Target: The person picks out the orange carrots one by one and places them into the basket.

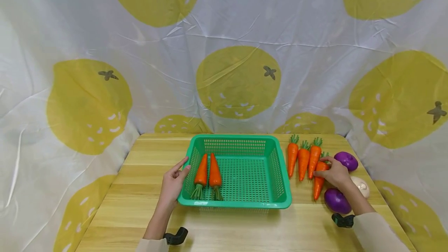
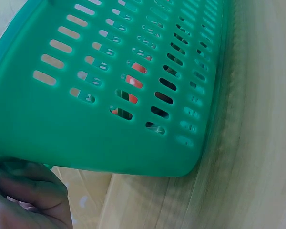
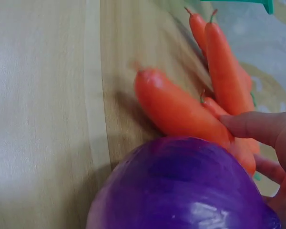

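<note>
A green plastic basket (image 1: 241, 205) stands on the wooden table, and my left hand (image 1: 172, 186) grips its left rim. Two carrots (image 1: 201, 172) lie side by side inside it, leafy ends towards me. To the right of the basket, my right hand (image 1: 336, 174) pinches a carrot (image 1: 319, 186) between thumb and fingers. In the right wrist view the thumb (image 3: 257, 125) lies against that carrot (image 3: 176, 107), whose tip points away from the hand. Three more carrots (image 1: 303, 162) lie in a row just left of it, tops towards the back.
A round purple vegetable (image 1: 337, 201) lies close under my right wrist, and another purple one (image 1: 346, 161) sits farther back. Between them is a whitish round vegetable (image 1: 360, 186), partly hidden by my arm. A lemon-print cloth (image 1: 241, 18) hangs behind the table (image 1: 140, 189).
</note>
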The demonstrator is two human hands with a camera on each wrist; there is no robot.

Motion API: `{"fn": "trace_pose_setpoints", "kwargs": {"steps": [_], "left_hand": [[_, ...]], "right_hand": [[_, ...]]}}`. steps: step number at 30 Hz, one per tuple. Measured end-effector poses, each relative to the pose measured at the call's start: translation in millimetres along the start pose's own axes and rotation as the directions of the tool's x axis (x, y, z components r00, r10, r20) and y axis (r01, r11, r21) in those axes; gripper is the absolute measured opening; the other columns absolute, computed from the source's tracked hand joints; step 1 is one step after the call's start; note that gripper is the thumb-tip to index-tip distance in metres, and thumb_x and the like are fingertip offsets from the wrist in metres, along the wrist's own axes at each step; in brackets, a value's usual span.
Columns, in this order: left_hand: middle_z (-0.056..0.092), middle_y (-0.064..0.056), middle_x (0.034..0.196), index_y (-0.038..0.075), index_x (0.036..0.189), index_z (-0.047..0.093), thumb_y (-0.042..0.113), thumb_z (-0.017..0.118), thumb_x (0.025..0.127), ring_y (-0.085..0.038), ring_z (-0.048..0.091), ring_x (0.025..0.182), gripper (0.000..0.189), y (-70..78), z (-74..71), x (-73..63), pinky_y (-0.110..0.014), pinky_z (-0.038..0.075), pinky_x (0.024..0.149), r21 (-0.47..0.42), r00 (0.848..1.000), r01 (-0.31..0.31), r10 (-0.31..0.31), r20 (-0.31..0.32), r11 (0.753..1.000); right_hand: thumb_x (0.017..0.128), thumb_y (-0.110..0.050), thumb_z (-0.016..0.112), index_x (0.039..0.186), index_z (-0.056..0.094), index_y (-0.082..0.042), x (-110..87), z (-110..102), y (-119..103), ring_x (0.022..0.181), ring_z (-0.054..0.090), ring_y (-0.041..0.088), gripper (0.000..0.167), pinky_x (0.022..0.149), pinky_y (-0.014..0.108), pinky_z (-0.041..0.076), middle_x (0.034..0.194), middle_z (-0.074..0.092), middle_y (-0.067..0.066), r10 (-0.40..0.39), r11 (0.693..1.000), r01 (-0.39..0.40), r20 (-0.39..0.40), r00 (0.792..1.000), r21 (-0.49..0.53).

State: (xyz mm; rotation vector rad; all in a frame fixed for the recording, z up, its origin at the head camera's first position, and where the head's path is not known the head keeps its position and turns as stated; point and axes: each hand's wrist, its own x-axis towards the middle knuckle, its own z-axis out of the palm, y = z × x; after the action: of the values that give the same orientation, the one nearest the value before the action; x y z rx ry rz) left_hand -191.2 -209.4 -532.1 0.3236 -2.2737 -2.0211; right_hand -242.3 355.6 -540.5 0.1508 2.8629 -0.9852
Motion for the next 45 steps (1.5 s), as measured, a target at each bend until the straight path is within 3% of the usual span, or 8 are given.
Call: {"fn": "trace_pose_setpoints", "kwargs": {"steps": [8,13,17,22,25,33,40,45], "left_hand": [[0.038,0.007,0.062,0.033,0.142,0.064,0.039,0.071,0.099,-0.008,0.029,0.046,0.044,-1.6,0.3,0.3,-0.020,0.026,0.046,-0.002,1.000,0.010,-0.010,0.006,1.000],[0.038,0.007,0.062,0.034,0.141,0.064,0.039,0.071,0.098,-0.007,0.030,0.045,0.044,-1.8,0.1,1.3,-0.020,0.027,0.045,-0.015,1.000,0.014,-0.014,0.006,1.000],[0.038,0.007,0.062,0.033,0.142,0.064,0.039,0.071,0.098,-0.007,0.030,0.045,0.045,-1.2,0.3,1.6,-0.020,0.028,0.045,-0.023,1.000,0.014,-0.014,0.011,1.000],[0.037,0.007,0.062,0.032,0.142,0.064,0.038,0.071,0.099,-0.007,0.029,0.045,0.045,0.3,1.5,2.2,-0.020,0.026,0.044,-0.026,1.000,0.009,-0.009,0.011,1.000],[0.038,0.007,0.061,0.032,0.143,0.063,0.039,0.071,0.099,-0.007,0.029,0.044,0.046,0.7,1.7,2.3,-0.020,0.028,0.044,-0.029,1.000,0.015,-0.014,0.026,0.999],[0.038,0.007,0.059,0.032,0.144,0.062,0.038,0.070,0.099,-0.007,0.032,0.043,0.046,0.5,0.6,3.1,-0.021,0.033,0.043,-0.068,0.999,0.030,-0.027,0.043,0.997],[0.037,0.007,0.058,0.032,0.144,0.062,0.038,0.071,0.099,-0.008,0.033,0.042,0.046,-0.6,-0.2,2.5,-0.020,0.034,0.043,-0.084,0.999,0.032,-0.028,0.046,0.996],[0.038,0.008,0.058,0.031,0.144,0.063,0.037,0.071,0.099,-0.007,0.034,0.043,0.046,-1.0,-0.5,1.9,-0.020,0.035,0.043,-0.083,0.999,0.029,-0.026,0.040,0.996]], "right_hand": [[0.088,-0.029,0.081,0.145,0.052,0.000,-2.4,-6,-1,0.126,0.048,0.060,0.071,0.100,0.067,0.045,0.141,0.051,0.040,-0.014,0.998,0.016,-0.029,0.999,0.066],[0.092,-0.033,0.079,0.150,0.047,-0.001,-7.2,-11,-8,0.122,0.055,0.054,0.073,0.086,0.048,0.059,0.144,0.048,0.040,-0.028,0.988,0.034,-0.039,0.999,0.152],[0.095,-0.034,0.076,0.154,0.041,0.000,-13.4,-19,-21,0.110,0.065,0.039,0.076,0.073,0.037,0.063,0.148,0.044,0.040,-0.017,0.964,0.026,-0.035,0.999,0.264],[0.096,-0.038,0.074,0.157,0.039,-0.003,-19.1,-29,-37,0.097,0.065,0.005,0.078,0.080,0.038,0.064,0.155,0.038,0.036,-0.027,0.927,0.036,-0.030,0.999,0.373],[0.097,-0.041,0.073,0.158,0.039,-0.005,-23.2,-32,-46,0.094,0.059,-0.006,0.078,0.082,0.036,0.063,0.157,0.036,0.033,-0.046,0.907,0.051,-0.023,0.999,0.417],[0.099,-0.033,0.072,0.158,0.038,-0.007,-30.0,-28,-78,0.095,0.068,-0.004,0.073,0.080,0.032,0.063,0.155,0.036,0.025,-0.114,0.814,0.113,-0.034,0.993,0.569],[0.098,-0.028,0.073,0.155,0.043,-0.010,-33.6,-17,-115,0.104,0.064,-0.006,0.067,0.078,0.030,0.062,0.156,0.037,0.022,-0.182,0.776,0.159,-0.025,0.983,0.611],[0.097,-0.025,0.075,0.153,0.046,-0.010,-31.5,-4,-143,0.106,0.067,0.001,0.065,0.078,0.031,0.062,0.155,0.041,0.020,-0.227,0.751,0.174,0.001,0.974,0.637]]}}
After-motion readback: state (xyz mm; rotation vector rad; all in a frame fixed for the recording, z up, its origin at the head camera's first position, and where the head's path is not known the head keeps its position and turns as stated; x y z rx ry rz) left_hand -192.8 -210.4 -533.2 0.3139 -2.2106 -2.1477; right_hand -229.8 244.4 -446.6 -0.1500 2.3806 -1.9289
